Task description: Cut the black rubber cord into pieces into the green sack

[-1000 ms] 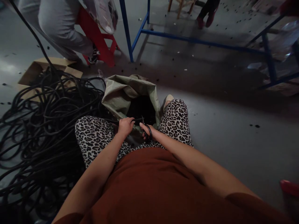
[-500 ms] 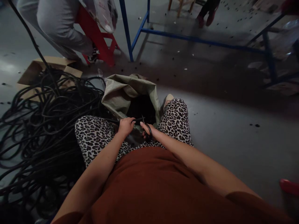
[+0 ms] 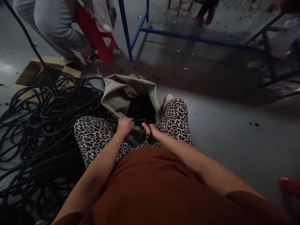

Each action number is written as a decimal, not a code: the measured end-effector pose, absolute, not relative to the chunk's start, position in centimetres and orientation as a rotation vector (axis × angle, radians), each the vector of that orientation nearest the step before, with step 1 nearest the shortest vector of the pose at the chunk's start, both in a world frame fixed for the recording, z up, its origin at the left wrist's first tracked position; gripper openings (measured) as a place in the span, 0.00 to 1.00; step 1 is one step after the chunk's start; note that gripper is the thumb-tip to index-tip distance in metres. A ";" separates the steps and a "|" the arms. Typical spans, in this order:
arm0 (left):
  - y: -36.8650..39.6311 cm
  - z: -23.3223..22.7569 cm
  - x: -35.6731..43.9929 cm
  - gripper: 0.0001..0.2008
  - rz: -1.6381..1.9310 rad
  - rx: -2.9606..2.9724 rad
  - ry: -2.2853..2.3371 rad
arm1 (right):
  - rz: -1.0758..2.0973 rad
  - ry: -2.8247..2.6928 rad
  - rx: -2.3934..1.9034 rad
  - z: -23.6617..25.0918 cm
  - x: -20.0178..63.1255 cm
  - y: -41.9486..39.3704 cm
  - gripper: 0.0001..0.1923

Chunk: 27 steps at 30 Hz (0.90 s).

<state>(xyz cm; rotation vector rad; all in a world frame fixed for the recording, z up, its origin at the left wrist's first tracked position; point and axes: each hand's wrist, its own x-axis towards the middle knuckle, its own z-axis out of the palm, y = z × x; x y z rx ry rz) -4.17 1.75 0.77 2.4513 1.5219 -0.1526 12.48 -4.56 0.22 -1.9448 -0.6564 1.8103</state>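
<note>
My left hand (image 3: 125, 126) is closed around a black rubber strip (image 3: 138, 121), whose end sticks out toward the right. Scissors (image 3: 150, 132) with black handles are gripped in my right hand (image 3: 148, 129), their short blades pointing up beside the strip's end. Whether the blades touch the strip I cannot tell. Just beyond both hands, between my knees, a greenish woven sack (image 3: 114, 93) gapes with a dark inside. From a big tangle of long black strips (image 3: 58, 106) on my left, the held strip seems to run over my left thigh.
An opened cardboard box (image 3: 28, 73) lies behind the tangle. Farther off are a red stool (image 3: 90, 29) with a seated person's grey-trousered legs (image 3: 53, 31) and a blue metal table frame (image 3: 173, 35). Small black bits dot the floor (image 3: 225, 143). Something red (image 3: 289, 185) shows at the right edge.
My right hand has shifted very slightly right with the scissors, and more of the strip shows between the hands. The left hand keeps its hold. The whole view has moved a little.
</note>
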 end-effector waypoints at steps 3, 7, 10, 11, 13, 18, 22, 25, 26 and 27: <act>1.7 0.7 -4.1 0.16 -0.166 2.471 1.540 | 1.829 -0.669 -1.964 0.5 12.5 -4.6 0.20; 1.6 0.8 -4.2 0.16 -0.182 2.469 1.567 | 1.848 -0.702 -1.993 1.0 12.6 -4.6 0.20; 1.7 0.9 -4.2 0.16 -0.189 2.461 1.575 | 1.854 -0.707 -1.993 1.6 12.6 -4.7 0.20; 1.7 0.9 -4.2 0.16 -0.191 2.461 1.575 | 1.856 -0.699 -1.993 1.8 12.6 -4.7 0.20; 1.7 0.9 -4.2 0.16 -0.189 2.466 1.572 | 1.865 -0.668 -1.993 2.2 12.6 -4.6 0.20; 1.8 1.0 -4.4 0.16 -0.147 2.498 1.570 | 1.924 -0.620 -1.970 2.9 12.9 -4.4 0.21; 2.0 1.0 -4.6 0.15 -0.136 2.519 1.572 | 1.931 -0.662 -1.958 2.8 13.2 -4.4 0.21; 2.1 1.1 -4.8 0.15 -0.136 2.514 1.596 | 1.883 -0.721 -1.988 2.7 13.2 -4.5 0.21; 2.2 1.2 -4.9 0.15 -0.136 2.505 1.609 | 1.866 -0.718 -1.987 2.7 13.2 -4.5 0.21; 2.2 1.2 -4.9 0.15 -0.134 2.494 1.621 | 1.846 -0.703 -1.980 2.7 13.2 -4.5 0.20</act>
